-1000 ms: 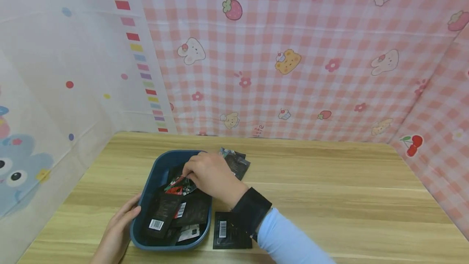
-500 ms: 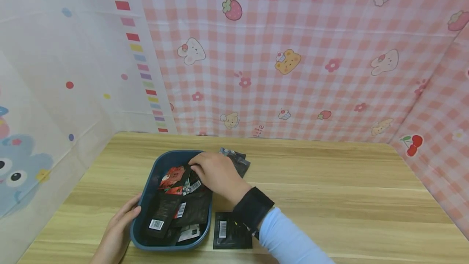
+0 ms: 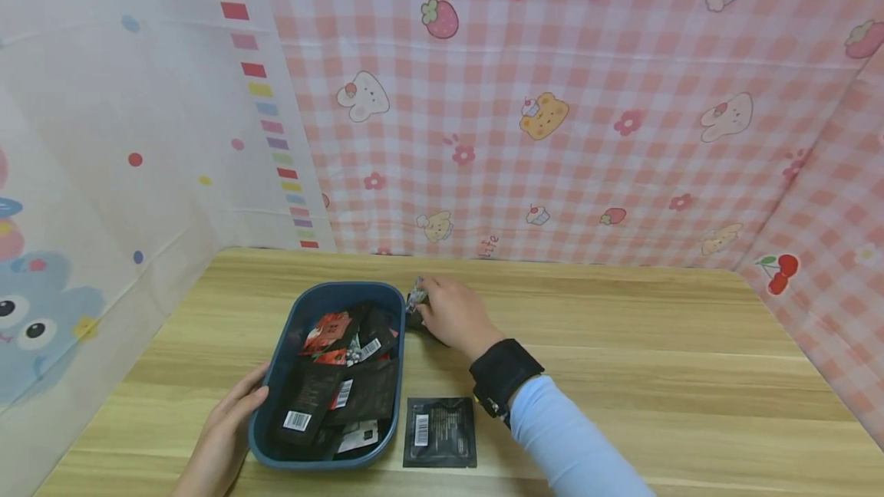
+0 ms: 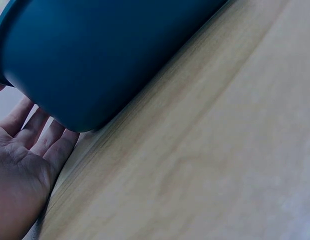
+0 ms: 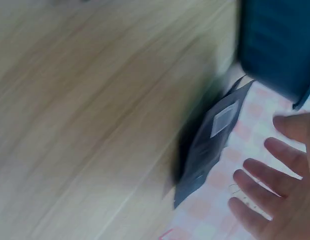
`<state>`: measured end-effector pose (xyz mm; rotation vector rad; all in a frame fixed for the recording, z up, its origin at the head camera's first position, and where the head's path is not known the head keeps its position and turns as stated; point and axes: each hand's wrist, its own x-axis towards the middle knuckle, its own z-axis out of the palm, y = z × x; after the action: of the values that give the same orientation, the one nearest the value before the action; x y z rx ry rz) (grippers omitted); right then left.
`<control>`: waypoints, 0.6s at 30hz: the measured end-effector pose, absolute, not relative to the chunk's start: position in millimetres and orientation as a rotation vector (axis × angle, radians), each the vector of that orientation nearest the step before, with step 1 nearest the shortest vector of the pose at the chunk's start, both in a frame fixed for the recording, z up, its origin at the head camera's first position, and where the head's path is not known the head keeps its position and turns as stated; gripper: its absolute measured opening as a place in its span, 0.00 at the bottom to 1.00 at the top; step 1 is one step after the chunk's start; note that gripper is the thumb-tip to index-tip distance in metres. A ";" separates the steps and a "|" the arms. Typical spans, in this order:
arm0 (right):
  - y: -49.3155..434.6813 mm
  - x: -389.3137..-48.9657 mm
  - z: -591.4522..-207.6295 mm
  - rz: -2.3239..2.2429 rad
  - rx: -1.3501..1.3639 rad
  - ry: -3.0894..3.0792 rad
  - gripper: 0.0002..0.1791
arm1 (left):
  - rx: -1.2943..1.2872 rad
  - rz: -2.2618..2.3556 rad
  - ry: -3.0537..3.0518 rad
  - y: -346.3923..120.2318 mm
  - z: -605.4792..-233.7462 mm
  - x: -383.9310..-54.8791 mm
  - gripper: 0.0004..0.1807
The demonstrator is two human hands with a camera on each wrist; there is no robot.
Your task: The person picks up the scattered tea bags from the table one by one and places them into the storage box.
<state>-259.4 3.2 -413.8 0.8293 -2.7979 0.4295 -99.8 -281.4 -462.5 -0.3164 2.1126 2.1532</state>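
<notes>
A deep blue plastic bin (image 3: 324, 465) stands at the left of the table, holding several flat black packets (image 3: 308, 397), some with red print or barcodes. My left hand (image 3: 222, 424) touches its left side with extended fingers, which the left wrist view shows against the outer wall. Beyond the bin's right rim, my right hand (image 3: 456, 317) reaches over a small group of black packets (image 3: 415, 321) and partly hides them. In the right wrist view its fingers are spread, apart from a black sachet (image 5: 210, 142) with a pale label.
A single black packet (image 3: 440, 432) with a barcode lies flat right of the bin's near end. Wood-grain table (image 3: 656, 374) extends to the right. A pink checked cloth (image 3: 483, 98) hangs along the back, and a white printed cloth (image 3: 103, 136) at the left.
My right hand has left the bin's inside and moved right to the packets beside it. A red-printed packet it pinched now lies in the bin. My left hand stays put.
</notes>
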 end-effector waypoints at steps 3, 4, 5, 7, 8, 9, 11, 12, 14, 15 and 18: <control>9.3 -258.7 -417.8 0.324 0.818 -2.879 0.27 | -0.319 2.141 2.121 -282.0 -464.2 -100.7 0.35; 10.7 -258.3 -418.9 0.295 0.813 -2.910 0.30 | -0.321 2.132 2.129 -282.4 -465.0 -100.6 0.35; 12.0 -257.8 -420.3 0.270 0.807 -2.933 0.32 | -0.324 2.123 2.135 -282.6 -465.5 -100.6 0.35; 13.8 -256.9 -422.7 0.235 0.793 -2.977 0.36 | -0.332 2.101 2.152 -282.8 -466.1 -100.2 0.34; 14.2 -256.7 -423.5 0.231 0.785 -2.995 0.37 | -0.329 2.102 2.154 -282.9 -466.1 -100.0 0.34; 14.7 -256.2 -424.0 0.229 0.779 -3.008 0.37 | -0.330 2.102 2.155 -282.7 -465.9 -99.9 0.34; 15.4 -255.4 -424.9 0.242 0.773 -3.017 0.37 | -0.328 2.111 2.150 -282.3 -465.0 -99.6 0.34; 15.5 -255.2 -425.1 0.250 0.770 -3.023 0.37 | -0.328 2.118 2.145 -282.1 -464.2 -99.7 0.35; 15.9 -254.6 -425.0 0.268 0.770 -3.028 0.37 | -0.324 2.138 2.131 -281.4 -462.5 -99.6 0.35; 16.2 -254.4 -424.8 0.286 0.768 -3.031 0.36 | -0.324 2.145 2.124 -281.1 -461.8 -99.5 0.35; 17.3 -254.7 -423.8 0.347 0.755 -3.027 0.36 | -0.331 2.148 2.122 -280.4 -460.5 -99.6 0.35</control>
<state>-254.7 17.3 -423.8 0.7548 -3.0268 0.3466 -99.6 -280.4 -460.5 -0.3314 2.1217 2.1478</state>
